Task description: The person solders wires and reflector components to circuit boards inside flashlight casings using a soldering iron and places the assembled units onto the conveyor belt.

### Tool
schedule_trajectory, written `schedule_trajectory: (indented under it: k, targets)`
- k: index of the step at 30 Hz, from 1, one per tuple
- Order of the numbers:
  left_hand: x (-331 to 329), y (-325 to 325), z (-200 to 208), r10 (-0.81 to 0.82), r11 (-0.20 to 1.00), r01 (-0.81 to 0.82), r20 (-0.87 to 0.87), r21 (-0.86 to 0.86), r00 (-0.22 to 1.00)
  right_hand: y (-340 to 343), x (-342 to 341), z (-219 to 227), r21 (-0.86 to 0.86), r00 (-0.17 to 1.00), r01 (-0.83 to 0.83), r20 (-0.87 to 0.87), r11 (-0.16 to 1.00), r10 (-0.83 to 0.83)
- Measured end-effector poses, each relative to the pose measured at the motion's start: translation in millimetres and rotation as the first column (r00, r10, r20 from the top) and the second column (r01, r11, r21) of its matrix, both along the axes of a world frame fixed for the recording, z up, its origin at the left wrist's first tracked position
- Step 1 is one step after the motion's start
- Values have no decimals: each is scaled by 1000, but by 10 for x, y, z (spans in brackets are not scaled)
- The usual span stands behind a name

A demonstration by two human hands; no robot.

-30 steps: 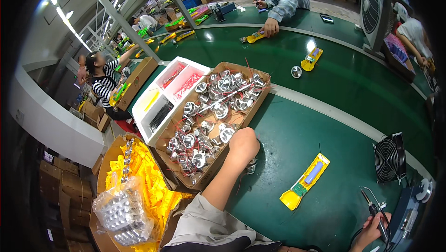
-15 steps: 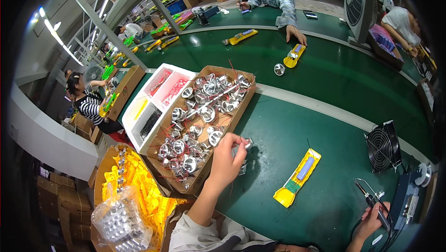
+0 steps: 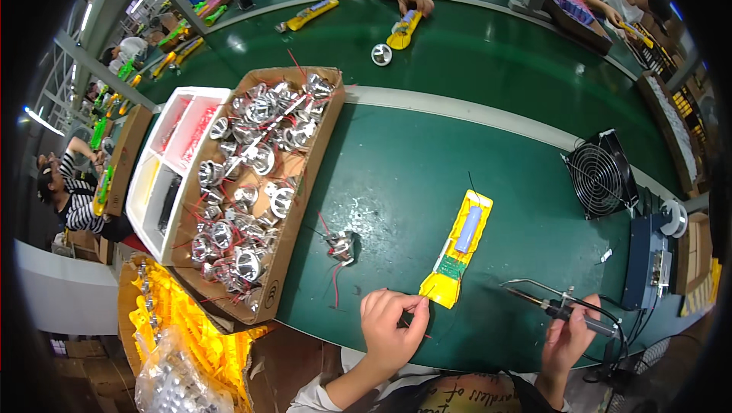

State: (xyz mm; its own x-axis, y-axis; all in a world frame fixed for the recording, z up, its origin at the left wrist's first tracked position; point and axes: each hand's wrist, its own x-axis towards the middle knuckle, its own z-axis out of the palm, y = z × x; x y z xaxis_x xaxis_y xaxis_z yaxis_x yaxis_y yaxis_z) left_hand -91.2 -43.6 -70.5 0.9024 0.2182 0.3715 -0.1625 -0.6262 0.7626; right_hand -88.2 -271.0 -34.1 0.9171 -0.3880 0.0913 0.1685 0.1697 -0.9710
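My left hand (image 3: 394, 327) pinches thumb and fingers together at the near end of a yellow flashlight casing (image 3: 441, 291), on a thin dark wire there. Inside the open casing lie a blue cylindrical battery (image 3: 469, 228) and a green circuit board (image 3: 451, 267); another thin wire sticks up from its far end. A soldering iron (image 3: 560, 310) with a bent metal tube alongside is gripped in my right hand (image 3: 568, 337), its tip pointing left toward the casing. Left of the casing, a silver reflector (image 3: 340, 247) with red wires rests on the green table.
A cardboard box (image 3: 293, 249) of wired reflectors stands left, beside a white foam tray (image 3: 145, 211). A black fan (image 3: 601, 175) and a blue soldering station (image 3: 648, 257) stand right. Across the bench, a co-worker's hand (image 3: 415, 3) touches another yellow casing (image 3: 404, 30).
My left hand has moved from the box edge, right and nearer, to the casing's near end. The reflector now lies free on the table. The soldering iron has come closer to the casing.
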Motion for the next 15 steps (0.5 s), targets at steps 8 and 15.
schedule_trajectory:
  k: [8, 15]
  targets:
    - [115, -134, 42, 92, 996, -92, -37, -15, 995, 245, 100, 28, 36, 989, -42, -139, 998, 47]
    - [162, -148, -15, 88, 996, -89, -36, -31, 995, 422, 188, -14, 5, 983, -92, -160, 996, 92]
